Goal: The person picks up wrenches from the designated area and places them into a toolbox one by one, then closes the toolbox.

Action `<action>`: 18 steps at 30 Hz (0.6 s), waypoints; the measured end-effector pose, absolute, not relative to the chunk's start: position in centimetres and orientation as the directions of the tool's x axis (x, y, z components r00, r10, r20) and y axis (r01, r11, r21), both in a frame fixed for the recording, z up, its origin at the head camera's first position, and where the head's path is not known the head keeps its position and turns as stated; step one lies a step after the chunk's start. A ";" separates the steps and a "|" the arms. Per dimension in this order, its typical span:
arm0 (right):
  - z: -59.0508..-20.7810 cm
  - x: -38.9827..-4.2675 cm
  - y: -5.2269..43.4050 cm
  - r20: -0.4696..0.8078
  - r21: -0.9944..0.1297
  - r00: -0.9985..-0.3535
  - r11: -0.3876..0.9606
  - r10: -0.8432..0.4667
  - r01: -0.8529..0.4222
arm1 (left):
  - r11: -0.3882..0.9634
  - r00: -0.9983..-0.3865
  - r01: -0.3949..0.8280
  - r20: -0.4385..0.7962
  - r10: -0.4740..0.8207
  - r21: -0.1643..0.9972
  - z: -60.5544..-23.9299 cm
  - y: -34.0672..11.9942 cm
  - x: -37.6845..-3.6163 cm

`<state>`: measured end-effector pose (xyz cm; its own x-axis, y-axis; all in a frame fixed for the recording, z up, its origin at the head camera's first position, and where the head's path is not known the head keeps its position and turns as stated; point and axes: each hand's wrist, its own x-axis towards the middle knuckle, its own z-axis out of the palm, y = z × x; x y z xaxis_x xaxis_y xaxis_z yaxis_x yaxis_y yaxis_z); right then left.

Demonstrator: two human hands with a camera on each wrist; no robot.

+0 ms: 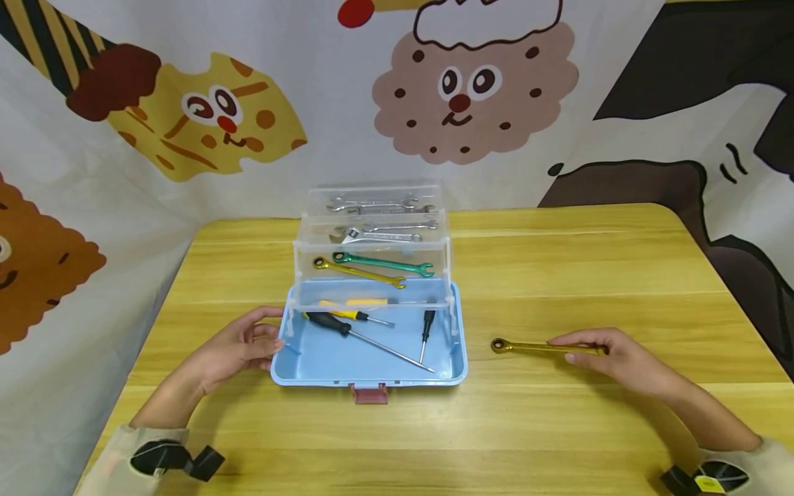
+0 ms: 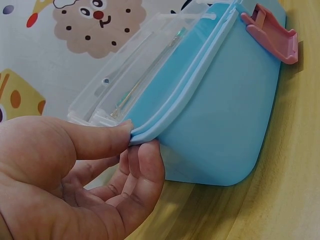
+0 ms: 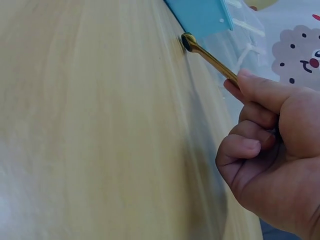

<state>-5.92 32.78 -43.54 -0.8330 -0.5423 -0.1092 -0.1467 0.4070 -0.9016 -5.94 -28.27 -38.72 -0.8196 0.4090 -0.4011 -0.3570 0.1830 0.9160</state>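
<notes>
A light blue toolbox [image 1: 310, 379] stands open on the table, its clear tiered trays [image 1: 372, 244] folded up at the back. My left hand [image 1: 248, 341] pinches the box's left rim between thumb and fingers; the left wrist view shows this grip close up. To the right of the box, my right hand [image 1: 611, 351] holds a gold ratchet wrench [image 1: 527, 346] by one end, its ring end pointing left toward the box. In the right wrist view thumb and forefinger grip the wrench [image 3: 215, 61], the other fingers curled below.
Screwdrivers lie in the box bottom, among them a long black one [image 1: 378, 346]. A green wrench [image 1: 384, 262] and another gold wrench [image 1: 360, 272] are in the lowest tray, with several silver wrenches above. A pink latch [image 1: 370, 395] hangs at the front. A printed cloth [image 1: 341, 117] hangs behind the table.
</notes>
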 end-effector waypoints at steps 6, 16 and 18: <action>-43.9 -5.9 32.6 -0.091 -0.917 -0.840 0.374 -0.536 -0.139 | 0.170 -0.818 -0.360 -0.398 0.415 0.917 -38.8 -28.3 -5.9; -42.7 -6.3 32.3 -0.085 -0.904 -0.874 0.406 -0.479 -0.134 | 0.165 -0.817 -0.362 -0.398 0.417 0.917 -38.8 -28.4 -5.9; -42.3 -6.4 32.1 -0.069 -0.902 -0.878 0.406 -0.474 -0.148 | 0.168 -0.817 -0.363 -0.400 0.416 0.916 -38.8 -28.4 -5.9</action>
